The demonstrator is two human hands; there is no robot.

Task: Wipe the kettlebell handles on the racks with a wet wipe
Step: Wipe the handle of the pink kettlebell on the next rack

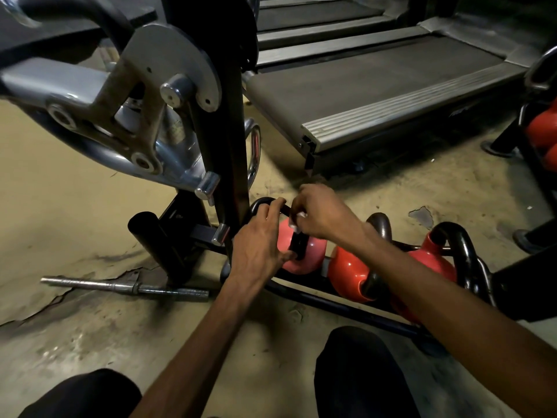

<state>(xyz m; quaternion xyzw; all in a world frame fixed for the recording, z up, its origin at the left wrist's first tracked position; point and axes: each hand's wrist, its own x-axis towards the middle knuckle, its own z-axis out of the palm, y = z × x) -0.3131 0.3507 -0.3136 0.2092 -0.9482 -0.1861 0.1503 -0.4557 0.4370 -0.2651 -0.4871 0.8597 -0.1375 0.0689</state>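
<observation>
head view, looking down at a low rack (331, 306) on the floor (75, 206). the pink kettlebell (315, 245) sits at the rack's left end, just beside a black machine upright (224, 116), with its black handle (259, 203) arching upward. left hand (259, 245): fingers curled together over the top of the handle, thumb lying low by the handle's base where it meets the pink body, so the hand grips the handle from the left. right hand (322, 212): fingertips bunched and pinching a small white wet wipe (297, 223), which is pressed against the right side of the handle, just below the arch. the wipe lies between the right fingertips and the handle, and close beside the left fingertips; most of it is hidden under the fingers. to the right on the same rack stands an orange kettlebell (346, 273), partly covered by the right forearm. a loose steel bar (126, 286) lies on the floor to the left; a treadmill (376, 86) stands behind.
</observation>
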